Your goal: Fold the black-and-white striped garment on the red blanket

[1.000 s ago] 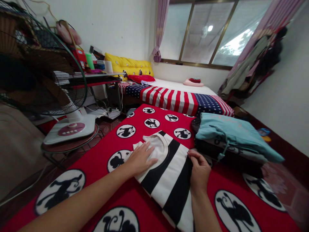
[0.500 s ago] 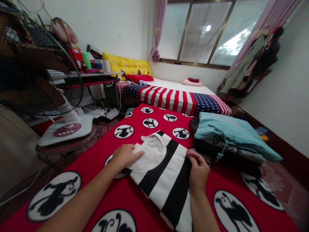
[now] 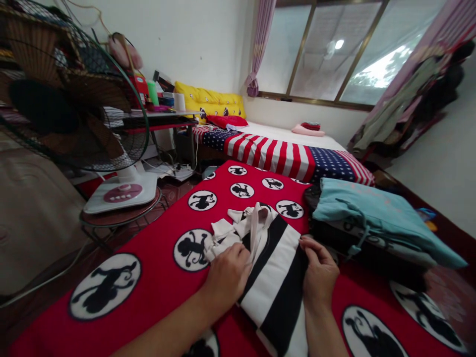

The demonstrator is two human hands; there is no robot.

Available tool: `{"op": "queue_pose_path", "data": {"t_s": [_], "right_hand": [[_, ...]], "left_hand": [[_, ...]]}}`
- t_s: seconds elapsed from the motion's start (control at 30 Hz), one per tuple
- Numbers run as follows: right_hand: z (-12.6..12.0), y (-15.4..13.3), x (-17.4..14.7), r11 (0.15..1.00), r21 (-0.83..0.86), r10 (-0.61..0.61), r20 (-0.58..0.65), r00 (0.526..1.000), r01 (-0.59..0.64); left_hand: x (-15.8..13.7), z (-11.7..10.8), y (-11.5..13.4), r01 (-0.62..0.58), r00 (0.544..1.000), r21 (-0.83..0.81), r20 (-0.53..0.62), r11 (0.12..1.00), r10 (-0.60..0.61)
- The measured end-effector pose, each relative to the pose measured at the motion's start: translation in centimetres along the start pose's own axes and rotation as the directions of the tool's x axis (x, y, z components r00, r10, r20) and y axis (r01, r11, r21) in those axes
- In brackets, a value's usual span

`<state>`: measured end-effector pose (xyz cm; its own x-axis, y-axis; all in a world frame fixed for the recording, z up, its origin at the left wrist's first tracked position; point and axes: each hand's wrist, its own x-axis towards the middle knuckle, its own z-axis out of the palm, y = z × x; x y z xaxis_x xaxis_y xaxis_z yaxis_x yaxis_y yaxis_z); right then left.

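A black-and-white striped shirt (image 3: 275,267) lies folded lengthwise on a red blanket (image 3: 163,277) printed with dark monkey figures in white circles. My left hand (image 3: 230,270) is closed on the shirt near its neckline, and the collar stands up in a fold beside the fingers. White ruffled pieces of the shirt spread out just beyond that hand. With thumb and fingers pinched, my right hand (image 3: 320,265) grips the shirt's right edge. The lower end of the shirt runs out of view at the bottom.
To the right sits a pile of folded clothes with a light-blue hooded top (image 3: 372,213) uppermost. A fan (image 3: 122,191) stands on a round stool at the left, near a cluttered desk (image 3: 163,116). Beyond is a bed with a flag-patterned cover (image 3: 275,151).
My left hand has gone from lying open on the neckline to gripping it and has moved right, lifting the collar into a fold. My right hand keeps its pinch. The view has shifted left.
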<state>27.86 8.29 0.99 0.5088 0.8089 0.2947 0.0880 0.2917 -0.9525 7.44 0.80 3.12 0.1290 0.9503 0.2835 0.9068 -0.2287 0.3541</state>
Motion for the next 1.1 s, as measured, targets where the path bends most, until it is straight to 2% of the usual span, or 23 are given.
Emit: {"op": "queue_pose_path", "data": {"t_s": [0.07,0.13,0.2,0.27,0.33,0.5,0.67,0.77,0.97,1.1], "right_hand": [[0.0,0.0,0.0,1.0,-0.007,0.0,-0.001,1.0,0.0],[0.0,0.1,0.0,1.0,-0.004,0.003,-0.005,1.0,-0.003],[-0.1,0.1,0.1,1.0,0.003,0.008,-0.006,1.0,-0.008],[-0.1,0.2,0.1,1.0,0.003,0.009,-0.004,1.0,-0.009],[-0.1,0.2,0.1,1.0,0.001,0.006,0.002,1.0,-0.006],[-0.1,0.1,0.0,1.0,0.016,0.002,-0.002,1.0,-0.002],[-0.1,0.1,0.0,1.0,0.021,0.006,-0.003,1.0,-0.006],[-0.1,0.2,0.0,1.0,0.012,-0.006,-0.002,1.0,0.006],[0.0,0.2,0.1,1.0,0.031,0.001,-0.009,1.0,-0.001],[0.0,0.2,0.1,0.999,0.049,-0.006,-0.004,1.0,0.006]], "left_hand": [[1.1,-0.6,-1.6,0.081,0.996,-0.027,-0.045,0.996,-0.082],[2.3,-0.9,-3.3,0.207,0.975,0.026,-0.085,0.978,-0.204],[3.3,-0.9,-4.6,0.332,0.943,0.073,-0.057,0.941,-0.328],[3.9,-0.7,-5.5,0.392,0.919,0.076,0.009,0.917,-0.394],[4.2,-0.5,-5.8,0.371,0.927,0.054,0.034,0.927,-0.373],[4.0,-0.4,-5.5,0.31,0.95,0.078,0.0,0.948,-0.311],[3.7,-0.6,-5.3,0.329,0.944,0.17,-0.037,0.929,-0.328],[4.0,-0.8,-5.3,0.36,0.931,0.161,0.003,0.919,-0.365],[4.8,-2.3,-5.3,0.417,0.906,-0.039,0.101,0.908,-0.412],[4.7,-2.6,-5.1,0.382,0.922,-0.274,0.049,0.883,-0.384]]}}
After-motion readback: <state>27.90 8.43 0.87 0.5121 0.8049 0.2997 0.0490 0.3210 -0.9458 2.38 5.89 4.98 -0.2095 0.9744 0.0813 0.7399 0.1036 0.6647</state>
